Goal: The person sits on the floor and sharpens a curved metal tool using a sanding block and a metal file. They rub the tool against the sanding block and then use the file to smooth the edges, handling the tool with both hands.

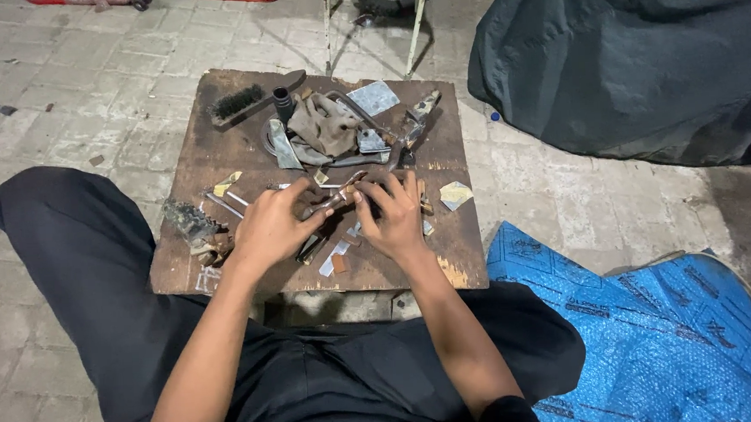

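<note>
My left hand (pixel 273 225) and my right hand (pixel 392 212) meet over the near half of a worn brown wooden board (pixel 212 151). Between their fingertips they pinch a small slim metal part (pixel 338 196), which lies just above the board. The left fingers grip its left end and the right fingers close on its right end. Small scraps and metal pieces lie under and around both hands; what sits beneath my palms is hidden. My legs in dark trousers bracket the board.
A dark wire brush (pixel 240 101), a black cylinder (pixel 284 103), a dirty rag (pixel 325 124), metal tools (pixel 410 129), and sandpaper scraps (pixel 455 195) lie on the board. A blue tarp (pixel 651 325) lies right, a dark cover (pixel 639 56) far right, paving all around.
</note>
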